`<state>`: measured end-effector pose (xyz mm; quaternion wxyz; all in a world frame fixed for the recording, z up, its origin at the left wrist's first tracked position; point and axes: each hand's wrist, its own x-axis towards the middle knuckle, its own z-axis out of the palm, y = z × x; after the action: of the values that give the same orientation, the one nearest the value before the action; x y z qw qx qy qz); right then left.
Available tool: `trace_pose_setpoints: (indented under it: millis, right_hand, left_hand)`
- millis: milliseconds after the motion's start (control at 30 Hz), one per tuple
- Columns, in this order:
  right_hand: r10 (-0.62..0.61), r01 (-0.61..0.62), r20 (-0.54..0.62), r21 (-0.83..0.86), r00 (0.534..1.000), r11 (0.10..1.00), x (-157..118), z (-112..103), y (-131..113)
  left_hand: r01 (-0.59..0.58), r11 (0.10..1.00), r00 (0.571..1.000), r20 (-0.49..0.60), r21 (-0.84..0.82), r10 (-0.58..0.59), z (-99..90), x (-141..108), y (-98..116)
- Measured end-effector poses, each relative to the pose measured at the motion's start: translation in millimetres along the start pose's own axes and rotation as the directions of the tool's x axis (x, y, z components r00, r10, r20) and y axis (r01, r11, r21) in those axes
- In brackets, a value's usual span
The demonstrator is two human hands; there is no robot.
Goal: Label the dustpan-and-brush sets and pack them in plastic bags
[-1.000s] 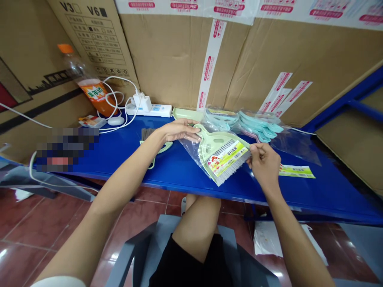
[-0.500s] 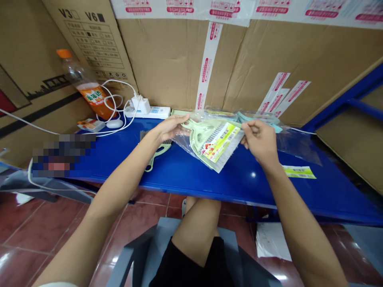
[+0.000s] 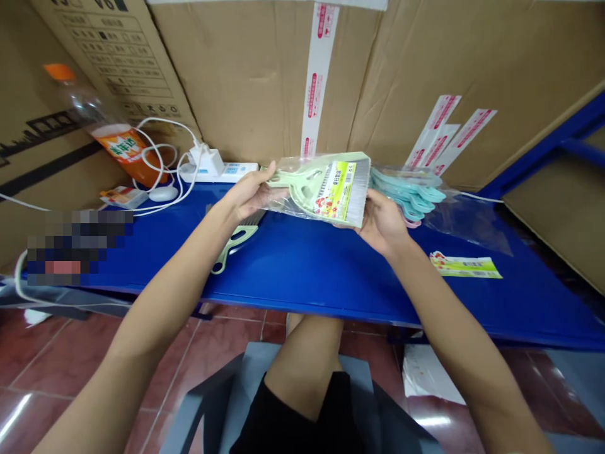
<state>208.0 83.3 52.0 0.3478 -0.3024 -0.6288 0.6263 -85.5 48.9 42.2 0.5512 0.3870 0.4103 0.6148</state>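
Between my hands is a pale green dustpan and brush set [image 3: 307,189] in a clear plastic bag, raised above the blue table [image 3: 302,271]. A yellow-green label card [image 3: 341,189] lies over the brush bristles inside the bag. My left hand [image 3: 253,192] grips the handle end, thumb on top. My right hand [image 3: 382,221] holds the wide bristle end from the right and below; some of its fingers are hidden behind the set. Under my left forearm, a loose green brush [image 3: 236,243] lies on the table, partly covered.
Bagged light-blue dustpan sets [image 3: 411,189] lie behind my right hand. A loose label card [image 3: 467,265] rests at the right. An orange drink bottle [image 3: 123,148], a power strip [image 3: 239,171] and white cables stand at the back left, against cardboard [image 3: 265,82].
The bagged set has turned so its handle points left and its bristles right, and it is nearly level. My right hand has shifted from its upper corner to underneath the bristle end.
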Motion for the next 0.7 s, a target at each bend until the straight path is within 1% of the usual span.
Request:
trace_pose_setpoints:
  millis: [133,233,300,400,467,533,633,700]
  right_hand:
    - [0.024,-0.018,-0.046,0.131,0.999,0.991,1.8,3.6,5.7]
    - [0.032,-0.02,-0.049,0.216,0.998,0.976,1.5,5.9,8.8]
    - [0.023,-0.01,-0.042,0.286,0.999,0.958,0.1,9.2,11.3]
    - [0.016,-0.011,-0.009,0.391,1.0,0.92,-2.3,17.8,15.4]
    - [0.022,-0.028,0.018,0.44,1.0,0.898,-3.5,24.1,17.6]
    - [0.034,-0.05,0.042,0.468,0.999,0.882,-4.5,28.7,18.6]
    - [0.043,-0.066,0.058,0.477,0.997,0.877,-6.1,30.9,17.8]
    - [0.036,-0.056,0.051,0.472,0.998,0.88,-7.1,29.7,16.3]
  left_hand:
    - [0.024,0.997,1.0,-0.011,0.078,-0.023,5.9,-4.6,0.4]
    - [0.045,0.993,0.999,-0.019,0.111,-0.043,9.8,-7.0,1.8]
    - [0.062,0.99,0.997,-0.043,0.129,-0.056,9.0,-7.2,3.4]
    - [0.056,0.983,0.989,-0.142,0.177,-0.031,1.0,-5.4,7.0]
    - [0.041,0.978,0.985,-0.174,0.204,-0.005,-7.5,-3.5,10.1]
    - [0.062,0.977,0.989,-0.147,0.204,-0.032,-16.7,-1.6,12.9]
    - [0.131,0.978,0.989,-0.09,0.165,-0.117,-27.5,1.1,14.7]
    - [0.14,0.981,0.988,-0.091,0.136,-0.128,-31.5,3.2,13.9]
